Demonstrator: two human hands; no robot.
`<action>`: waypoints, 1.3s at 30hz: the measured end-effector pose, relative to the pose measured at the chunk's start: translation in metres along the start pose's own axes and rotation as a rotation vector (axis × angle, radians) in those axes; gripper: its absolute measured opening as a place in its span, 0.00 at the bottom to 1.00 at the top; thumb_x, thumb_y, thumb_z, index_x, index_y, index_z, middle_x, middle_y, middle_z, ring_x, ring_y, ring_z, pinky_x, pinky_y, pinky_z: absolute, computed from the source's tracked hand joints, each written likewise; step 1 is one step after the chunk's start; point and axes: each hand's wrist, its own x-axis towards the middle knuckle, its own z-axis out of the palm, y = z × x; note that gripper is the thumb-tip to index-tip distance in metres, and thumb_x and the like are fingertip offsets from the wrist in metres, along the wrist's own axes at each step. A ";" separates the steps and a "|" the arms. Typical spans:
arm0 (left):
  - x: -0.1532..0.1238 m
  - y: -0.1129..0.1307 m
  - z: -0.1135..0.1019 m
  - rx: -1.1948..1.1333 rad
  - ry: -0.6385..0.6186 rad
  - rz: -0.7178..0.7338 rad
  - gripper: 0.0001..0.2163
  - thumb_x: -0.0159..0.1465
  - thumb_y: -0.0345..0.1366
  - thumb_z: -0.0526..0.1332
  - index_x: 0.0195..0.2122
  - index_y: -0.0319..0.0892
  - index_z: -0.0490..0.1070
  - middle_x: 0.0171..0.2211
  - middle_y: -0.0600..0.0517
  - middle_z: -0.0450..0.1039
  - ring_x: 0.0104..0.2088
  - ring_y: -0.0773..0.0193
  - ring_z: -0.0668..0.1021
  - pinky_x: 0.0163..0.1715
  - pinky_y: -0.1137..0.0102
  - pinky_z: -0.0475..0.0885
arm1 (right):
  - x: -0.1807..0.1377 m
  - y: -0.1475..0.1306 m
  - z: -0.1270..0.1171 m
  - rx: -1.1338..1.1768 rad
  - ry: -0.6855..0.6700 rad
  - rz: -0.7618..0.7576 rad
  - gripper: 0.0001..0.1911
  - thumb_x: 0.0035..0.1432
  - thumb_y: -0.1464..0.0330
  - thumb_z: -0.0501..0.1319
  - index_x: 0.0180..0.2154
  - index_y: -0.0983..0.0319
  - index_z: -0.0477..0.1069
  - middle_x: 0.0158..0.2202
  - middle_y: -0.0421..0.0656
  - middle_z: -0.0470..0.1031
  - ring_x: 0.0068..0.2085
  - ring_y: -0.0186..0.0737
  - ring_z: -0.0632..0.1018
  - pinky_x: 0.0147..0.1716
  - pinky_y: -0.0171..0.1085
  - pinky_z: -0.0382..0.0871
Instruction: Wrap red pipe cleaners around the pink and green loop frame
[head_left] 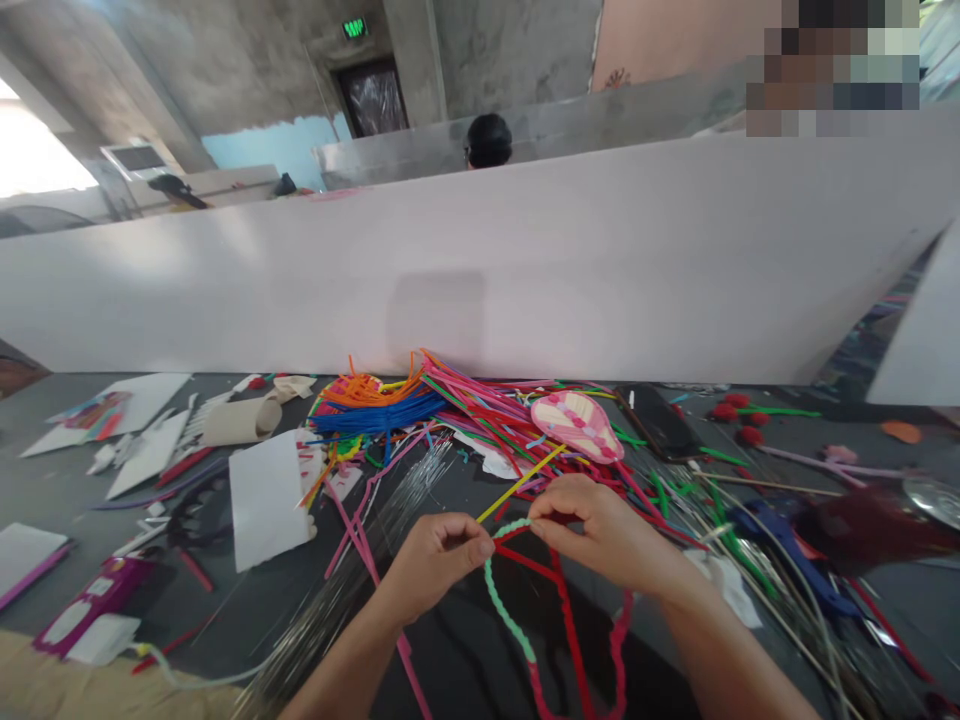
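My left hand [435,560] is closed in a pinch on a yellow pipe cleaner [521,482] and the top of a green-and-pink pipe cleaner loop [504,610]. Close beside it, my right hand [600,525] pinches the same loop together with a red pipe cleaner [562,600]. The loop hangs down toward me between my forearms. Just beyond the hands lies a heap of coloured pipe cleaners [457,405] with a blue bundle [379,415] and a pink striped oval piece [577,423].
A white partition [480,270] closes off the far side of the dark table [247,600]. A bundle of thin silver wires [360,560], white paper sheets [266,495], a paper roll [240,420], a black phone [660,420] and red pompoms [731,410] lie around. Another person's head [489,140] shows behind the partition.
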 end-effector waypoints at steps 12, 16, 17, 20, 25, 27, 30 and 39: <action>0.007 0.006 -0.003 0.114 -0.110 0.061 0.18 0.59 0.51 0.57 0.29 0.38 0.72 0.23 0.55 0.67 0.24 0.69 0.66 0.25 0.75 0.59 | 0.001 0.002 0.001 -0.003 0.003 0.005 0.10 0.58 0.70 0.56 0.28 0.61 0.73 0.25 0.39 0.73 0.28 0.33 0.72 0.28 0.31 0.62; 0.017 0.016 0.003 0.031 -0.146 0.075 0.17 0.58 0.49 0.58 0.36 0.38 0.71 0.28 0.52 0.74 0.28 0.67 0.72 0.28 0.75 0.63 | 0.002 0.002 0.002 0.008 -0.012 0.008 0.08 0.58 0.70 0.57 0.30 0.60 0.74 0.27 0.39 0.75 0.30 0.34 0.73 0.31 0.31 0.63; 0.019 0.018 0.006 0.016 -0.148 0.064 0.16 0.57 0.48 0.60 0.36 0.38 0.71 0.28 0.51 0.75 0.29 0.66 0.74 0.29 0.75 0.64 | 0.001 0.003 0.001 0.032 -0.021 0.009 0.08 0.59 0.69 0.57 0.32 0.60 0.75 0.29 0.39 0.76 0.31 0.35 0.74 0.32 0.32 0.63; 0.025 0.025 0.011 0.036 -0.137 0.046 0.12 0.56 0.44 0.62 0.31 0.38 0.72 0.25 0.51 0.76 0.28 0.65 0.75 0.29 0.74 0.66 | -0.001 0.010 -0.003 0.141 -0.031 0.054 0.13 0.62 0.64 0.53 0.43 0.59 0.73 0.37 0.43 0.77 0.38 0.39 0.76 0.37 0.34 0.66; 0.026 0.026 0.003 0.075 -0.113 0.049 0.09 0.55 0.40 0.62 0.28 0.38 0.71 0.23 0.51 0.76 0.25 0.66 0.75 0.27 0.74 0.67 | -0.010 0.025 -0.020 0.236 0.013 0.191 0.22 0.66 0.57 0.45 0.49 0.61 0.69 0.38 0.44 0.77 0.39 0.40 0.76 0.39 0.36 0.68; 0.025 0.024 -0.004 0.078 -0.100 0.052 0.09 0.56 0.41 0.62 0.28 0.38 0.71 0.23 0.52 0.76 0.25 0.66 0.75 0.27 0.74 0.66 | -0.012 0.026 -0.026 0.218 -0.027 0.201 0.22 0.65 0.57 0.45 0.46 0.60 0.71 0.39 0.43 0.77 0.40 0.40 0.76 0.40 0.35 0.68; 0.024 0.024 -0.012 0.121 -0.090 0.056 0.09 0.56 0.40 0.61 0.28 0.39 0.71 0.24 0.52 0.76 0.26 0.66 0.75 0.27 0.75 0.66 | -0.013 0.023 -0.030 0.187 -0.144 0.189 0.20 0.65 0.57 0.47 0.39 0.60 0.73 0.36 0.41 0.77 0.37 0.38 0.76 0.36 0.34 0.67; 0.024 0.041 -0.009 0.389 -0.147 0.165 0.15 0.62 0.46 0.54 0.39 0.41 0.73 0.30 0.54 0.75 0.29 0.67 0.73 0.28 0.76 0.63 | -0.005 0.015 -0.018 0.170 -0.219 0.205 0.16 0.64 0.64 0.49 0.33 0.62 0.72 0.30 0.39 0.76 0.31 0.35 0.73 0.31 0.31 0.63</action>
